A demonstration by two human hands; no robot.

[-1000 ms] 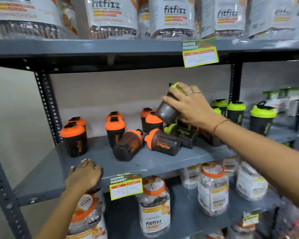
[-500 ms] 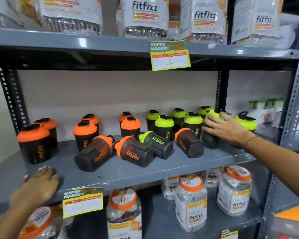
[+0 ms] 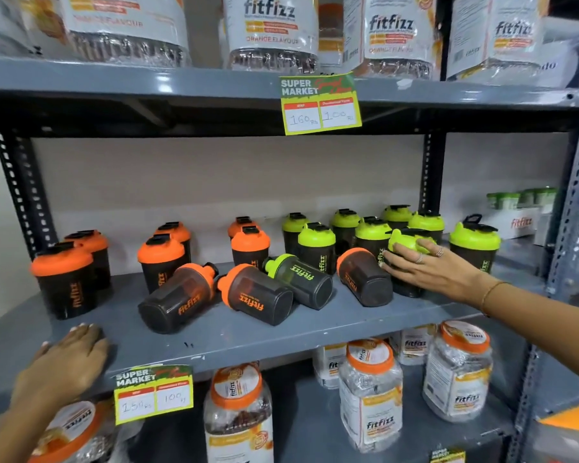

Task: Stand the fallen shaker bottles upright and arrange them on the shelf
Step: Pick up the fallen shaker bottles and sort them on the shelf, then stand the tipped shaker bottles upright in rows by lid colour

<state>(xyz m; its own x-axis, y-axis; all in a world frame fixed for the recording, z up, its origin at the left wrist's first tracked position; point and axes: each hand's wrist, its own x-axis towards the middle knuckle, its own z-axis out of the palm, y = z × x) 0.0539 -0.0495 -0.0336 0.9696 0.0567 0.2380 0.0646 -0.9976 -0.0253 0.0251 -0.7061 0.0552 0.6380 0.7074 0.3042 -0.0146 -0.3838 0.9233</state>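
Four shaker bottles lay fallen mid-shelf; right hand clasped green-lidded bottle near right edge; left hand flat, empty.

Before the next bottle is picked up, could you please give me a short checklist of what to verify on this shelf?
1. Green-lidded shaker under the right hand stands upright: ok, though the grip covers part of it.
2. Right hand free for the next pick: not ok, it rests on that shaker.
3. Fallen shakers left: not ok, four lie on their sides, orange-lidded ones at and a green-lidded one.
4. Left hand braced on the shelf edge: ok.
5. Bare shelf in front for standing bottles: ok.
6. Lids closed tight: cannot tell.
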